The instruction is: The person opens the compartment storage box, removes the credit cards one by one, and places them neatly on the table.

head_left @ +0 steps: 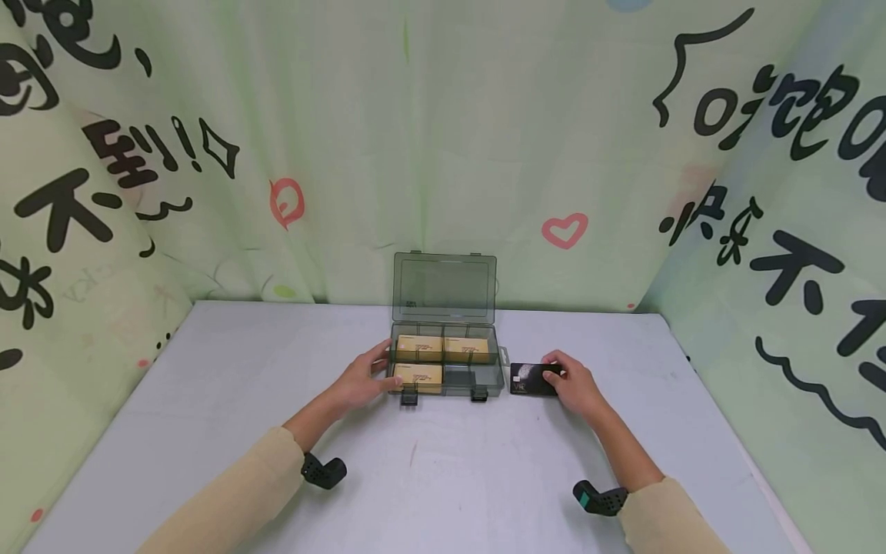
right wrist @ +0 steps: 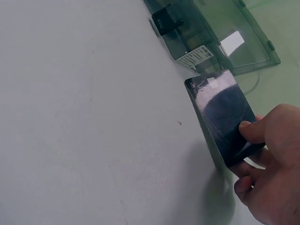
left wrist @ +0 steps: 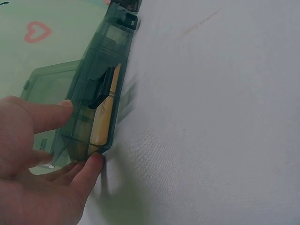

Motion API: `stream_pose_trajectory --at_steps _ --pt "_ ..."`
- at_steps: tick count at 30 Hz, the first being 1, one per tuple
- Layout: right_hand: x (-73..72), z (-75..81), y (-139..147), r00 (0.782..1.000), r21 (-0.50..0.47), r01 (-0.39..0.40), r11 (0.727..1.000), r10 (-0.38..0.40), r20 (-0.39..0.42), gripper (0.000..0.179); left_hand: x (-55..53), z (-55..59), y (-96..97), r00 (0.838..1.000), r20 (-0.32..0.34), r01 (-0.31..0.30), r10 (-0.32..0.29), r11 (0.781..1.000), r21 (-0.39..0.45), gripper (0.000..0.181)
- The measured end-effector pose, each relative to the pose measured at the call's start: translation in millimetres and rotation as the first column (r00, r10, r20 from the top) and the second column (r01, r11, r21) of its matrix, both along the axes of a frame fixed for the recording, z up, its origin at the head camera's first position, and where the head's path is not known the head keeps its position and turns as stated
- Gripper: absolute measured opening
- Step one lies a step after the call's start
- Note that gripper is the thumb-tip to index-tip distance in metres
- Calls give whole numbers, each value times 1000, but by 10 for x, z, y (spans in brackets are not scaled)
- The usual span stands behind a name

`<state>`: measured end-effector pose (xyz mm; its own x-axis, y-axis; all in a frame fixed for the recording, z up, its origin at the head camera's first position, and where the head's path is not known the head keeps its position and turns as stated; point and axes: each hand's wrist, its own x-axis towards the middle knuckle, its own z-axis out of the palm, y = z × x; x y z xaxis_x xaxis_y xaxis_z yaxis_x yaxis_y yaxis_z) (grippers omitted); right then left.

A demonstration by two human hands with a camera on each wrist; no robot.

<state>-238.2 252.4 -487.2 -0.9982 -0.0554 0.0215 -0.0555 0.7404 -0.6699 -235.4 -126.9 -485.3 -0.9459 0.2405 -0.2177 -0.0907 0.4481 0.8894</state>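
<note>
A see-through grey-green plastic box sits on the table with its hinged lid raised. Yellow card-like pieces with small print lie in three of its compartments; the front right compartment shows bare plastic. My left hand holds the box at its left end, thumb at the front wall and fingers around the side. Just right of the box, my right hand pinches a glossy black card between thumb and fingers. A small pale chip-like square shows on the card's face, near the end towards the box.
Two black latches, a left one and a right one, hang at the box's front. White cloth covers the table. Printed curtains rise behind and at both sides. Each wrist wears a black camera.
</note>
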Motion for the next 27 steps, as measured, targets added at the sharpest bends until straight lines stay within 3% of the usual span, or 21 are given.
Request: stream_pose_trajectory --at_steps 14,27 --pt "-36 -8 -37 1000 80 18 997 -20 21 12 8 22 0 1000 0 0 0 1000 -18 80" --pt "-38 -10 -59 999 148 -19 989 13 36 26 3 20 6 1000 11 -4 4 1000 0 79"
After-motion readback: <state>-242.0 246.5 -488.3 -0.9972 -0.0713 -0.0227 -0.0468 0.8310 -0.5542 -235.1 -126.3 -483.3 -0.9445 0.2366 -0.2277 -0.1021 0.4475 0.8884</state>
